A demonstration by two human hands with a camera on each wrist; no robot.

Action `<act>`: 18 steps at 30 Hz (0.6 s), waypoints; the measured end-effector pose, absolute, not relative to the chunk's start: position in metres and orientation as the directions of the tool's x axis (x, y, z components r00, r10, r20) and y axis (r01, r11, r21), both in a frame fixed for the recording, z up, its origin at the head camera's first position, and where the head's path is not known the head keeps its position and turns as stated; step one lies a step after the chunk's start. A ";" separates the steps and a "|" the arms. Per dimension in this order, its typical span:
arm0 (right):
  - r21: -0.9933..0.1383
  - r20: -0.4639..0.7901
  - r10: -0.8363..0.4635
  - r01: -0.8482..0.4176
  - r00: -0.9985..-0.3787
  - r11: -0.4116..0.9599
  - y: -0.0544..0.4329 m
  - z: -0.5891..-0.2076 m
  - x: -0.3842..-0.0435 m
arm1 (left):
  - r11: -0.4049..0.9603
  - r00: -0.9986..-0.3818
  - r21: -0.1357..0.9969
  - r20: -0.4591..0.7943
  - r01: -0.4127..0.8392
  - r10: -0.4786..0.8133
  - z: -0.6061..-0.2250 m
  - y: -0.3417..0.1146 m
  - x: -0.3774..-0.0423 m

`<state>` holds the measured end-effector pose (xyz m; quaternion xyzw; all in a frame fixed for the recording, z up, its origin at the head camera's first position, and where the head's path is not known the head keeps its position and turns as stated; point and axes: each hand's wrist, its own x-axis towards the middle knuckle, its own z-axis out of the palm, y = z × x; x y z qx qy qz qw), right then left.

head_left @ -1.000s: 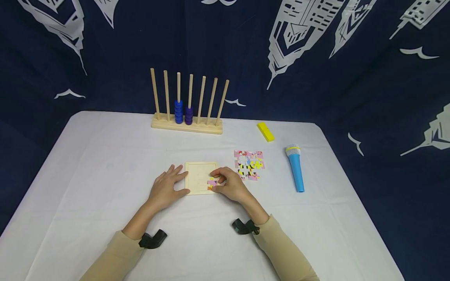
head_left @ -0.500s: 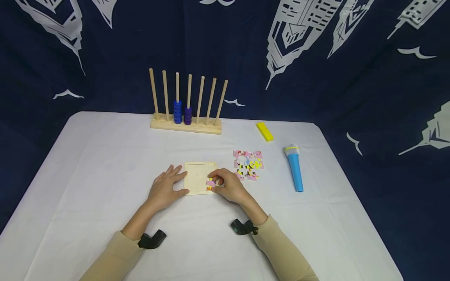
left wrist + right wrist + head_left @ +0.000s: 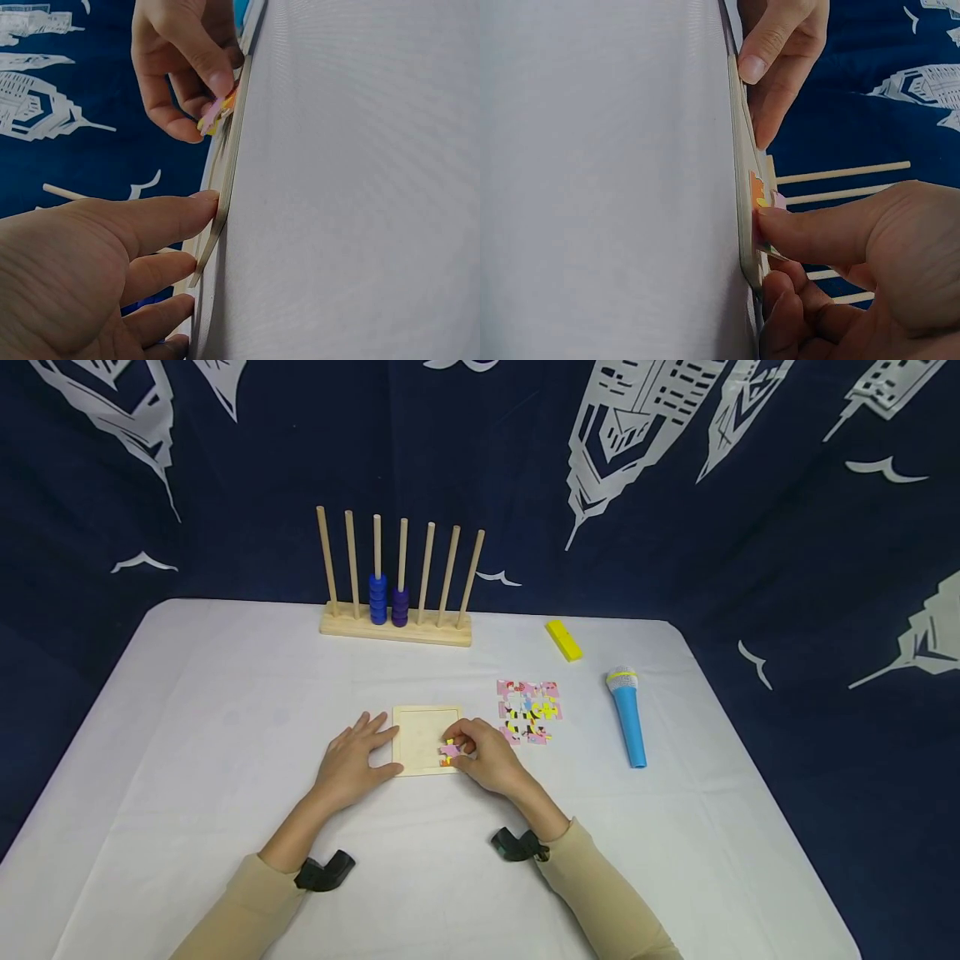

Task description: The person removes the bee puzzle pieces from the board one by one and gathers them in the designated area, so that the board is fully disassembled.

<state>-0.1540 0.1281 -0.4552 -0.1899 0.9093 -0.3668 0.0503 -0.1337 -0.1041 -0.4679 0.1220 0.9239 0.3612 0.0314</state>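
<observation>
A shallow square wooden puzzle tray (image 3: 420, 737) lies on the table between both hands. My left hand (image 3: 352, 753) has its fingers spread, thumb and fingertips touching the tray's left edge. Over the tray's near right corner, my right hand (image 3: 491, 756) pinches a pink, yellow and orange jigsaw piece (image 3: 448, 750). In the left wrist view that puzzle piece (image 3: 214, 116) stands tilted between thumb and fingers, close to the tray's rim. The right wrist view shows the thumb on the piece (image 3: 757, 191), whose far side is hidden by the hand.
Several other jigsaw pieces (image 3: 529, 708) lie in rows right of the tray. Beyond them are a yellow block (image 3: 564, 640) and a blue toy microphone (image 3: 630, 722). A wooden peg stand (image 3: 397, 632) with blue and purple rings stands near the table's back edge.
The jigsaw piece in my right hand has turned slightly and tips up more at the tray's corner. My left hand stays at the tray's edge.
</observation>
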 end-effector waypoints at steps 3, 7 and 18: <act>-0.668 0.083 -0.398 -0.348 -0.913 0.658 0.127 -0.454 -0.153 | 0.711 -0.968 0.673 0.031 0.204 0.249 -0.468 -0.104 -0.134; -0.714 0.069 -0.412 -0.333 -0.909 0.616 0.130 -0.446 -0.153 | 0.712 -0.968 0.672 0.030 0.205 0.251 -0.469 -0.104 -0.134; -0.875 -0.043 -0.222 -0.070 -0.974 0.478 0.195 -0.423 -0.167 | 0.694 -0.966 0.688 0.039 0.211 0.255 -0.470 -0.105 -0.134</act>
